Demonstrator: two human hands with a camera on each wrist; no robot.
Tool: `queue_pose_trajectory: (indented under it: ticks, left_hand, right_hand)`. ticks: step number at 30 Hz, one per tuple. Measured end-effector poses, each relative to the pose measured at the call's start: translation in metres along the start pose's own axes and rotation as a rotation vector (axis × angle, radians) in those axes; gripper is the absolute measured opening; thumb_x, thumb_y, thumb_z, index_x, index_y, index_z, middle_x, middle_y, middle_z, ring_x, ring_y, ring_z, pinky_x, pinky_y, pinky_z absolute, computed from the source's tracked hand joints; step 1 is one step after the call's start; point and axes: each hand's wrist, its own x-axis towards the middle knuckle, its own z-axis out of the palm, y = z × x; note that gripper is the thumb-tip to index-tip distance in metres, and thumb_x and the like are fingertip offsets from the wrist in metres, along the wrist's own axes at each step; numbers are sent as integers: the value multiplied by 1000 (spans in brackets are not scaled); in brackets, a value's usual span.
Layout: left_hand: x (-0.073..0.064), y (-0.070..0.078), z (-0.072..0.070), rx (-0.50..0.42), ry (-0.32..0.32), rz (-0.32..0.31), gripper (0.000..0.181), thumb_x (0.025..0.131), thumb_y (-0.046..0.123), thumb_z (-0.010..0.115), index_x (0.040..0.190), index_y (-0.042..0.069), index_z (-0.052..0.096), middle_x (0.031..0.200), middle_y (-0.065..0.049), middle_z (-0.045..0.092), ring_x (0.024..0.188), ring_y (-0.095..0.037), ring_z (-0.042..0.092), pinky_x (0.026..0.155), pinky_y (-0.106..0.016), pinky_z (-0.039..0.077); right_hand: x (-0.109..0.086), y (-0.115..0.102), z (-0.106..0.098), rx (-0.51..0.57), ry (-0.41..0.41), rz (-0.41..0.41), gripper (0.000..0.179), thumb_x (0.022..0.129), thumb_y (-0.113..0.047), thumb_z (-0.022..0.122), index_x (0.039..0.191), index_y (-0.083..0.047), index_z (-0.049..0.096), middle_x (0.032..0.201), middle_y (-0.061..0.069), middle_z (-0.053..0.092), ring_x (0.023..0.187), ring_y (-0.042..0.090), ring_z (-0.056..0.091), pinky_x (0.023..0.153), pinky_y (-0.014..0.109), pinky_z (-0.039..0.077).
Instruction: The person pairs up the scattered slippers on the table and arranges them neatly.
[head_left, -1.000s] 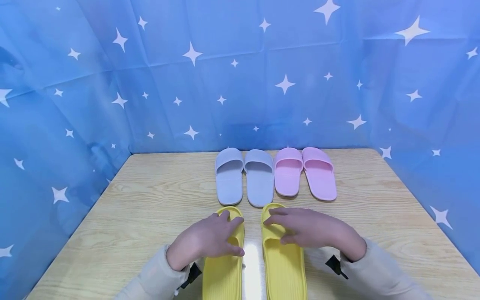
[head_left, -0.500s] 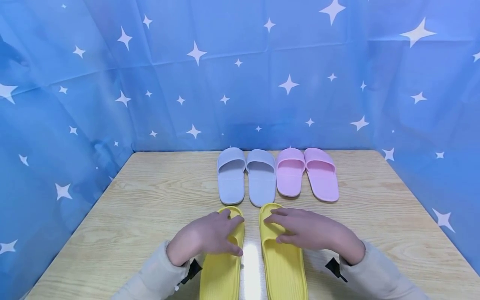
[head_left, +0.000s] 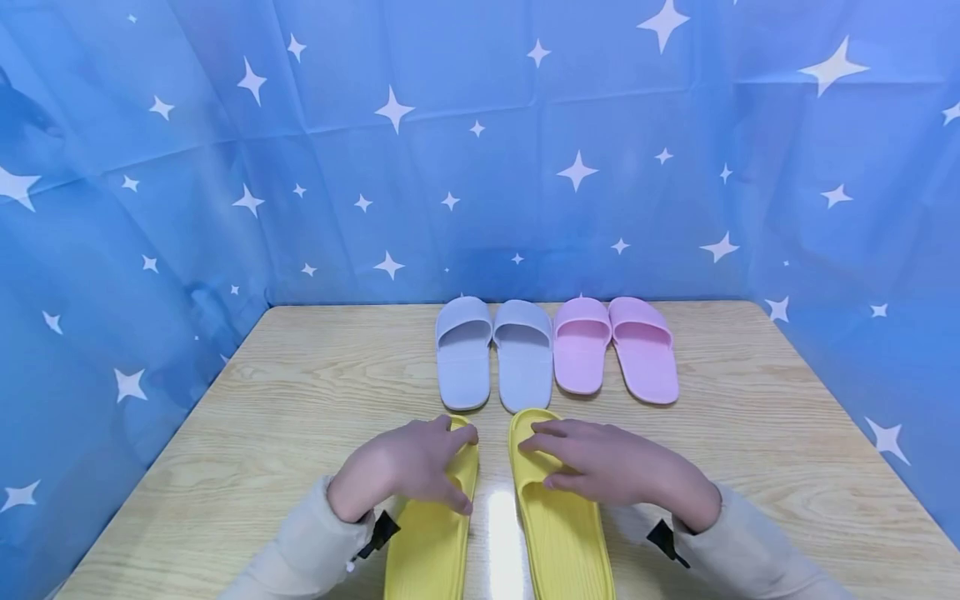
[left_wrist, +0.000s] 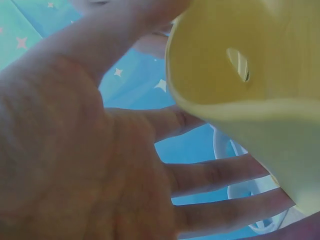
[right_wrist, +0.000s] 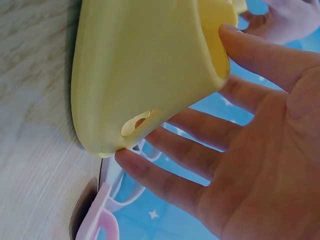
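Two yellow slide slippers lie side by side on the wooden table, toes pointing away. Over the strap of the left yellow slipper (head_left: pixel 426 554) my left hand (head_left: pixel 401 468) reaches with spread fingers, its thumb by the strap's opening. My right hand (head_left: pixel 622 465) does likewise at the right yellow slipper (head_left: pixel 567 546), fingertips near the toe and thumb near the opening's edge. Extended fingers run along the strap of a yellow slipper (right_wrist: pixel 145 55) in the right wrist view. In the left wrist view, straight fingers meet the side of a yellow slipper (left_wrist: pixel 270 55).
A pair of light blue slippers (head_left: pixel 462 371) stands at the table's back, just beyond the yellow toes. Right beside it is a pair of pink slippers (head_left: pixel 647 367). A blue curtain with white stars (head_left: pixel 480 167) surrounds the wooden table (head_left: pixel 315 375).
The left yellow slipper has shifted to the left, and the right one's toe has swung left, turning it slightly. Both hands have moved a little left along with them.
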Motion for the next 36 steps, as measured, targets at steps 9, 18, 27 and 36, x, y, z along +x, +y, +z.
queue_pose_trajectory:
  ticks: [9, 18, 27, 36]
  left_hand:
    - [0, -24, -13, -81, -7, -64, 78, 62, 45, 87, 129, 29, 50, 121, 1, 56, 104, -23, 56, 81, -44, 49]
    - [9, -69, -28, -96, 59, -168, 81, 63, 45, 86, 133, 28, 49, 133, -2, 55, 114, -25, 55, 90, -47, 47]
    - [19, -109, -32, -191, 73, -157, 84, 72, 40, 81, 144, 25, 41, 149, -10, 42, 134, -33, 41, 104, -54, 39]
    - [23, -129, -35, -222, 125, -120, 84, 78, 34, 78, 149, 21, 34, 153, -15, 35, 139, -38, 34, 108, -57, 34]
  right_hand:
    - [-1, 0, 0, -5, 0, 0, 42, 96, -35, 56, 137, -29, 49, 143, -4, 49, 129, 17, 50, 98, 41, 48]
    - [-2, 0, 0, -6, 1, 1, 43, 97, -34, 55, 139, -29, 47, 145, -2, 46, 132, 18, 47, 100, 42, 47]
    - [-1, 1, 3, -40, 16, -18, 43, 96, -33, 56, 138, -27, 48, 142, -3, 48, 127, 17, 50, 97, 40, 49]
    - [9, -4, 5, -23, 26, -76, 41, 97, -32, 55, 137, -26, 50, 143, -3, 48, 130, 16, 48, 102, 39, 46]
